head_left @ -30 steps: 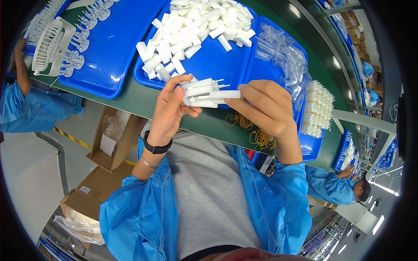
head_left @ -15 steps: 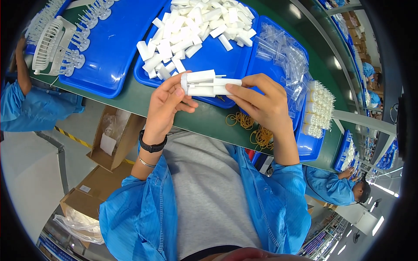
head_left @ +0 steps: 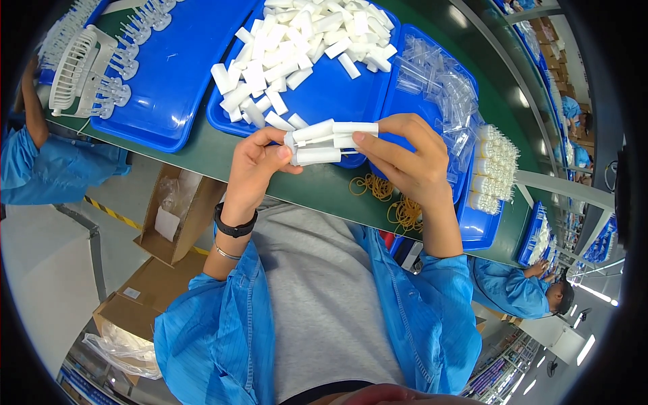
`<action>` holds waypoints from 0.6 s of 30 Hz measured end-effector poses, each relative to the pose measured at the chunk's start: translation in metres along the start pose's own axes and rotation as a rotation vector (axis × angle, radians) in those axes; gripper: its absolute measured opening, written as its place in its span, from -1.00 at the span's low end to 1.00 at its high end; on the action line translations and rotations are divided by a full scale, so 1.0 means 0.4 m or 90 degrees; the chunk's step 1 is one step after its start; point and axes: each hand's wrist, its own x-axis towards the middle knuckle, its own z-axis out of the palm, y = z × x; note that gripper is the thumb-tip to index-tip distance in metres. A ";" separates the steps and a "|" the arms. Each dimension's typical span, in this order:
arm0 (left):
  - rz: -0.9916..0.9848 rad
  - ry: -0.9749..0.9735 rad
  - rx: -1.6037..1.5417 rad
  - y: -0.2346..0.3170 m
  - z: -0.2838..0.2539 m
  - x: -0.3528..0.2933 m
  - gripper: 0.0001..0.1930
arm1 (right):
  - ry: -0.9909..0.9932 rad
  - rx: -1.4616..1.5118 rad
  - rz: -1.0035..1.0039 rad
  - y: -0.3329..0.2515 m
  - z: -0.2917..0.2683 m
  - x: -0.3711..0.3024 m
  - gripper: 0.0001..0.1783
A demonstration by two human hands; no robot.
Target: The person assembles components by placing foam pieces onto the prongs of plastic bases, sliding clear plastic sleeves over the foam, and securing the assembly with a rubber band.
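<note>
Fingers of left hand (head_left: 253,158) curled tight round one end of a bundle of white plastic tubes (head_left: 327,140); thumb pressed on top. Right hand (head_left: 405,162) fingers half-bent, tips pinching bundle's other end. Bundle held horiz., just above near edge of middle blue tray (head_left: 324,101), w/ loose white tubes (head_left: 297,47) piled in it. Yellow rubber bands (head_left: 374,187) lie on green table near tray.

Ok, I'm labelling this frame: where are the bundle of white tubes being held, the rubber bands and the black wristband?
bundle of white tubes (head_left: 331,140), head view, middle of the tubes.
rubber bands (head_left: 374,186), head view, on the loops.
black wristband (head_left: 235,227), head view, band's outer face.
</note>
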 end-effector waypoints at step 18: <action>0.018 -0.049 -0.009 0.000 0.031 -0.003 -0.62 | -0.012 0.152 0.040 -0.033 0.013 0.017 -0.72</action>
